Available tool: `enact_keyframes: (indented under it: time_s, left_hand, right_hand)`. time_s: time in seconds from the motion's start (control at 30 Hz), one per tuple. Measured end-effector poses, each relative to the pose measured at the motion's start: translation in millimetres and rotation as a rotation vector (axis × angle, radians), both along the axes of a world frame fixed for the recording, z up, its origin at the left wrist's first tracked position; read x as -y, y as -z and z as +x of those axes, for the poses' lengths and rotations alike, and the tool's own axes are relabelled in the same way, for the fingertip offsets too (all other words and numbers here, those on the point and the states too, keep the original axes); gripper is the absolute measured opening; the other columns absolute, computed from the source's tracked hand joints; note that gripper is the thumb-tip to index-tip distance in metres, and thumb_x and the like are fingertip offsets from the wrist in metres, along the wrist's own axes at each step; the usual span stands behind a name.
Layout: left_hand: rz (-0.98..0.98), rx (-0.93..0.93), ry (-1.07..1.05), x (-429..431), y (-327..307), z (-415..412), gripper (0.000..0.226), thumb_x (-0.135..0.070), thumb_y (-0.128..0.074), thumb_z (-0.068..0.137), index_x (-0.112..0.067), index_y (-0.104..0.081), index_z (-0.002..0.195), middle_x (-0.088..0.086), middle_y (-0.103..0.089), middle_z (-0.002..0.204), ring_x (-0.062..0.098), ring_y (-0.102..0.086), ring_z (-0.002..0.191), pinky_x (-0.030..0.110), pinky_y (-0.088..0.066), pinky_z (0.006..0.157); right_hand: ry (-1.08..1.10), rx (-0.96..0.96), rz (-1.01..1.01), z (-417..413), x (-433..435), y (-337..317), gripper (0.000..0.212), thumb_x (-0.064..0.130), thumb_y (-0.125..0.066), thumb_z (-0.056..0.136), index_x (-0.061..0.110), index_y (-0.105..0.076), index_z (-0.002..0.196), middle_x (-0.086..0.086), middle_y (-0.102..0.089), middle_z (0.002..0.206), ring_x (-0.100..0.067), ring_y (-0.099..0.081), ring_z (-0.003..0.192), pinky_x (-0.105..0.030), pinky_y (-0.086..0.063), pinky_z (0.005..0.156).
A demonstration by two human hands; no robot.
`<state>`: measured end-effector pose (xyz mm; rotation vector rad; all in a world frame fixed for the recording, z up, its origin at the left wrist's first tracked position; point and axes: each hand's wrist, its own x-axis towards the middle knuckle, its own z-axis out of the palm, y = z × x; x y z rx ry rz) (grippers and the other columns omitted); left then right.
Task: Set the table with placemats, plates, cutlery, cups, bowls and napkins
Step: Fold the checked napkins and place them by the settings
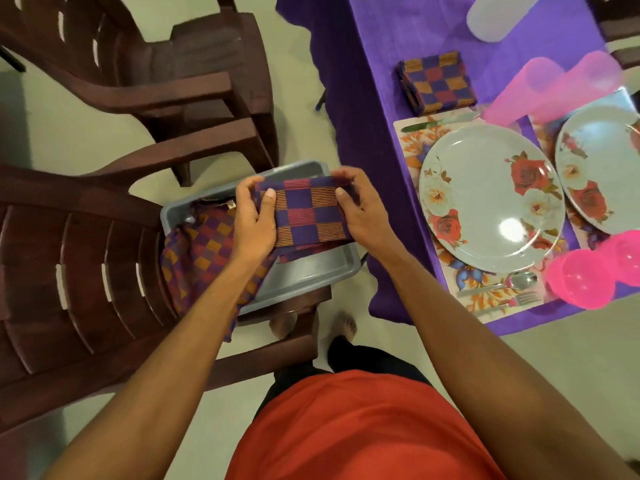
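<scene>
**Carefully folding a checked napkin over the grey tray**

Both hands clamp one folded checked napkin (310, 216), purple with red and orange striped squares. The left hand (254, 220) pinches its nine o'clock edge, thumb on top; the right hand (360, 213) pinches its three o'clock edge the same way. The cloth is held just above a grey tray (308, 271) that rests on the seat of a brown plastic chair (79, 271).

To do this step well, I judge the edges should be squared up and the fold pressed flat before it is carried over, so it matches the one already set out.

At nine o'clock from the grip, a second, unfolded checked cloth (201, 258) spills over the tray's rim. At two o'clock, on the purple tablecloth (398, 36), a finished folded napkin (438, 83) lies just beyond a floral placemat (414, 140). That mat holds a rose-patterned plate (490, 202), a knife (440, 123) at the plate's far side, and a spoon (516, 282) and fork (519, 299) at its near side. Pink cups (554, 88) and pink bowls (595, 271) stand near.

A small tag (231, 203) shows on the loose cloth; its writing is too small to read. No other lettering is visible.
</scene>
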<state>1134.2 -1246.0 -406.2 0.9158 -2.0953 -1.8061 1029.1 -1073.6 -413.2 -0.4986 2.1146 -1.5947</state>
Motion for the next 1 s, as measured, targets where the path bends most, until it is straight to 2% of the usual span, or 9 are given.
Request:
enact_keyframes:
  time_s: [0.1,0.17,0.3,0.5,0.67,0.77,0.87,0.93,1.0]
  left_hand:
    - [0.038,-0.057,0.039,-12,-16,-14,0.034,-0.020,-0.054,0.102,-0.029,-0.042,0.133,0.002,-0.063,0.116,0.014,-0.068,0.096,0.036,-0.060,0.082]
    - [0.097,-0.087,0.043,-26,-30,-27,0.044,-0.018,-0.059,0.099,-0.030,-0.040,0.137,0.012,-0.064,0.118,0.022,-0.069,0.095,0.040,-0.061,0.080]
    - [0.267,-0.124,0.025,-68,-58,-53,0.051,-0.006,-0.059,0.099,-0.024,-0.034,0.140,0.007,-0.066,0.105,0.014,-0.068,0.090,0.030,-0.059,0.074]
    - [0.189,-0.050,0.075,-153,-69,-71,0.055,-0.005,-0.056,0.100,-0.021,-0.027,0.145,0.005,-0.059,0.125,0.004,-0.069,0.098,0.027,-0.058,0.077]
    - [0.206,-0.087,0.033,-246,-75,-76,0.063,0.006,-0.051,0.099,-0.030,-0.026,0.145,0.007,-0.054,0.136,0.012,-0.067,0.107,0.031,-0.060,0.073]
    - [0.242,-0.084,0.071,-303,-80,-81,0.069,0.010,-0.050,0.097,-0.029,-0.023,0.147,0.006,-0.054,0.135,0.013,-0.066,0.109,0.031,-0.060,0.074]
    - [0.275,-0.100,0.061,-346,-87,-93,0.073,0.015,-0.054,0.092,-0.027,-0.026,0.145,0.004,-0.058,0.129,0.020,-0.066,0.114,0.038,-0.060,0.079]
    - [0.279,-0.086,0.049,-370,-89,-103,0.067,0.014,-0.057,0.091,-0.026,-0.032,0.139,0.008,-0.060,0.127,0.024,-0.065,0.114,0.045,-0.059,0.085]
    - [0.280,-0.074,0.024,-390,-89,-118,0.055,0.010,-0.060,0.092,-0.027,-0.039,0.128,0.007,-0.062,0.123,0.023,-0.066,0.111,0.043,-0.059,0.085]
  right_hand:
    - [0.093,0.053,-0.033,-7,-18,-14,0.023,0.001,-0.056,0.098,0.015,-0.068,0.111,-0.007,-0.066,0.120,-0.018,-0.063,0.113,-0.033,-0.053,0.092]
    - [0.137,0.131,-0.103,-14,-37,-27,0.029,-0.002,-0.060,0.095,0.013,-0.070,0.117,-0.012,-0.065,0.126,-0.022,-0.063,0.117,-0.037,-0.054,0.096]
    - [0.097,0.200,-0.254,-31,-84,-54,0.058,-0.010,-0.065,0.084,0.013,-0.059,0.137,-0.016,-0.056,0.141,-0.026,-0.059,0.125,-0.037,-0.053,0.102]
    - [0.015,0.244,-0.355,-60,-164,-68,0.084,-0.019,-0.055,0.068,0.015,-0.049,0.144,-0.014,-0.054,0.143,-0.025,-0.064,0.121,-0.033,-0.060,0.082]
    - [-0.081,0.347,-0.353,-79,-252,-65,0.090,-0.018,-0.057,0.070,0.021,-0.040,0.149,-0.002,-0.060,0.136,-0.023,-0.067,0.115,-0.033,-0.061,0.071]
    - [-0.133,0.339,-0.225,-95,-307,-68,0.087,-0.017,-0.053,0.083,0.027,-0.033,0.156,0.001,-0.057,0.140,-0.019,-0.065,0.118,-0.039,-0.059,0.085]
    - [-0.105,0.299,-0.200,-110,-353,-79,0.076,-0.011,-0.056,0.093,0.028,-0.034,0.154,0.003,-0.056,0.143,-0.013,-0.062,0.122,-0.031,-0.055,0.094]
    - [-0.065,0.269,-0.190,-119,-378,-85,0.074,-0.014,-0.056,0.092,0.023,-0.037,0.154,0.010,-0.054,0.142,-0.012,-0.060,0.125,-0.028,-0.054,0.096]
    - [-0.015,0.235,-0.199,-130,-400,-85,0.076,-0.018,-0.056,0.088,0.021,-0.041,0.152,0.001,-0.054,0.146,-0.017,-0.060,0.126,-0.029,-0.055,0.094]
